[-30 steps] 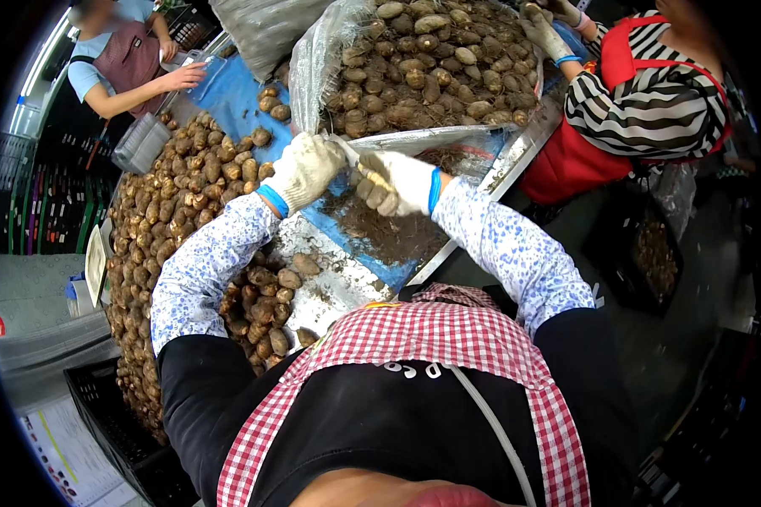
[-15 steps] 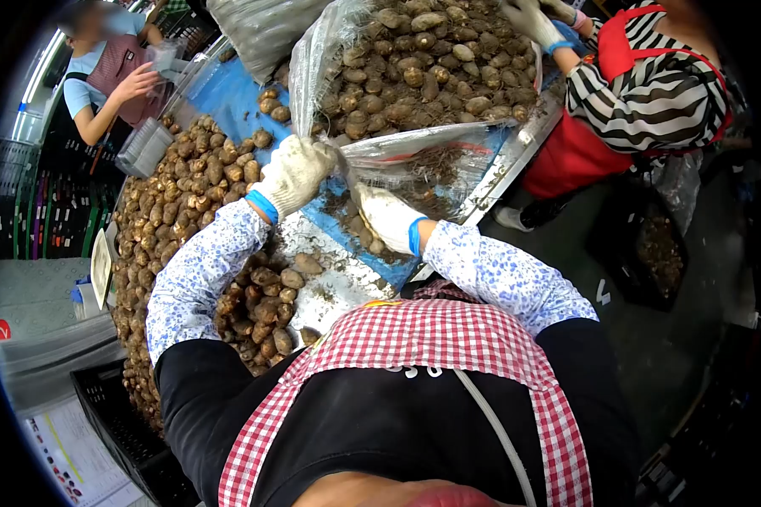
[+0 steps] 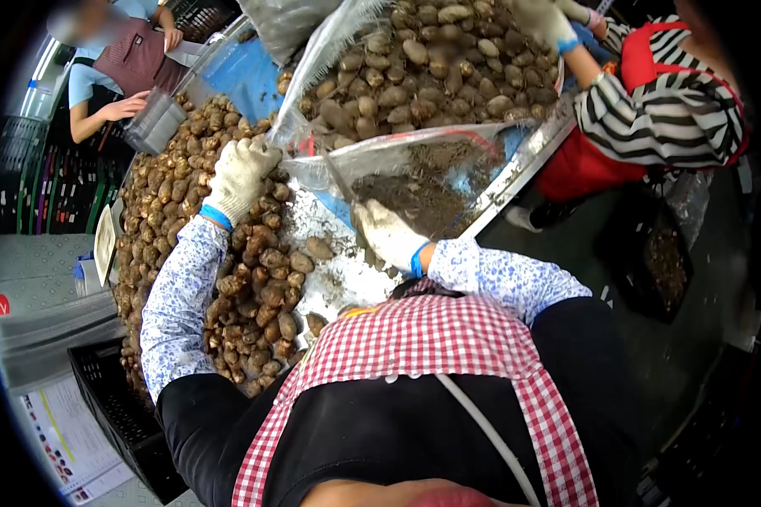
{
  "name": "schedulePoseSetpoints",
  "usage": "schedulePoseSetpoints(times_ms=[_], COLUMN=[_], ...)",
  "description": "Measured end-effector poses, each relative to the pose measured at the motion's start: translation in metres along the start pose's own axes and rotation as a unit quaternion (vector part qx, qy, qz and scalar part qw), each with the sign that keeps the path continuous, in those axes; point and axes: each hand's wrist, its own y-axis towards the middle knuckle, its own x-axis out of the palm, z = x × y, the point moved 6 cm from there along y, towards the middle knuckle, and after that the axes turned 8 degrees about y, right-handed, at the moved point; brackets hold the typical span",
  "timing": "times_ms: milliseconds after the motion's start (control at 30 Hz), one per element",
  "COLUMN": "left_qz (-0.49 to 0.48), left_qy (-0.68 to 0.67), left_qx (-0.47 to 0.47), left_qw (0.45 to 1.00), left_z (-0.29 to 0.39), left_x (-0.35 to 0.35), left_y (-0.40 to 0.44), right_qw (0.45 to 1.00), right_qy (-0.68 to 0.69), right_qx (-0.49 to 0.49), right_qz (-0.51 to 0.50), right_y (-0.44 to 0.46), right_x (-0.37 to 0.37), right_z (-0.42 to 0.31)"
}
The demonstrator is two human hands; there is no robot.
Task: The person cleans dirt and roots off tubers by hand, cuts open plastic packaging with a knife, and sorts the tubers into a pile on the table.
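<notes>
My left hand (image 3: 243, 179), in a white knit glove, is over the upper edge of a heap of small brown taros (image 3: 173, 182). Its fingers are curled and their tips hidden, so whatever they may hold does not show. My gloved right hand (image 3: 389, 234) is closed around a knife, whose narrow blade (image 3: 338, 179) points up and left toward the open plastic sack (image 3: 317, 63). Hairy, untrimmed taros (image 3: 448, 72) fill this sack. Nearer my apron lie cleaner, darker taros (image 3: 262, 291).
Loose root trimmings (image 3: 418, 190) cover the blue sheet by the sack. A co-worker in a striped top (image 3: 651, 118) works at the right, another in a maroon apron (image 3: 139, 55) at upper left beside clear plastic boxes (image 3: 155, 122). A black crate (image 3: 123, 414) stands lower left.
My left hand has moved left and down, from beside the blade to over the taro heap. The knife hand has shifted only slightly. The upper-left co-worker's raised hand has lowered to the plastic boxes.
</notes>
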Motion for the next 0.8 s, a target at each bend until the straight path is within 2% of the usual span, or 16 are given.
schedulePoseSetpoints(times_ms=[67, 133, 167, 200, 267, 333, 400, 433, 467, 533, 600, 633, 767, 800], left_qz=[0.015, -0.128, -0.145, -0.104, 0.041, 0.061, 0.003, -0.066, -0.108, -0.163, -0.059, -0.072, -0.055, -0.037], left_qy=[0.009, 0.015, 0.035, 0.04, -0.037, -0.135, -0.199, -0.263, -0.26, -0.3, -0.302, -0.27, -0.31, -0.3], left_qx=[0.039, 0.064, 0.045, 0.039, 0.159, 0.158, 0.151, 0.148, 0.129, 0.034, 0.044, 0.04, 0.091, 0.119], left_qw=[0.999, 0.99, 0.988, 0.993, 0.986, 0.976, 0.968, 0.951, 0.951, 0.939, 0.95, 0.959, 0.945, 0.946], left_z=[0.011, 0.031, 0.044, 0.053, 0.068, 0.073, 0.078, 0.083, 0.086, 0.083, 0.085, 0.086, 0.099, 0.104], left_x=[0.0, 0.026, 0.022, 0.021, 0.0, -0.017, -0.011, -0.002, 0.006, 0.013, 0.007, 0.009, 0.002, -0.009], left_y=[0.0, 0.006, 0.006, 0.003, -0.01, -0.017, -0.014, -0.011, -0.01, -0.008, -0.01, -0.009, -0.011, -0.014], right_qw=[0.991, 0.981, 0.979, 0.978, 0.976, 0.971, 0.975, 0.974, 0.972, 0.974, 0.966, 0.963, 0.973, 0.986], right_qy=[0.076, 0.125, 0.138, 0.138, 0.142, 0.149, 0.129, 0.138, 0.148, 0.146, 0.201, 0.204, 0.15, 0.094], right_qx=[0.106, 0.144, 0.148, 0.15, 0.16, 0.179, 0.173, 0.176, 0.18, 0.174, 0.16, 0.171, 0.171, 0.133], right_qz=[-0.042, -0.035, -0.034, -0.034, -0.039, -0.054, -0.049, -0.044, -0.038, -0.007, -0.04, -0.04, -0.038, -0.041], right_y=[-0.005, -0.008, -0.003, -0.001, -0.001, -0.001, -0.001, 0.0, 0.0, 0.009, 0.024, 0.029, 0.016, 0.022], right_x=[-0.002, -0.008, -0.009, -0.012, -0.011, -0.011, -0.008, -0.006, -0.003, -0.002, 0.004, 0.006, 0.0, 0.001], right_z=[0.004, 0.0, 0.008, 0.008, 0.01, 0.019, 0.028, 0.031, 0.031, 0.033, 0.048, 0.053, 0.02, 0.021])
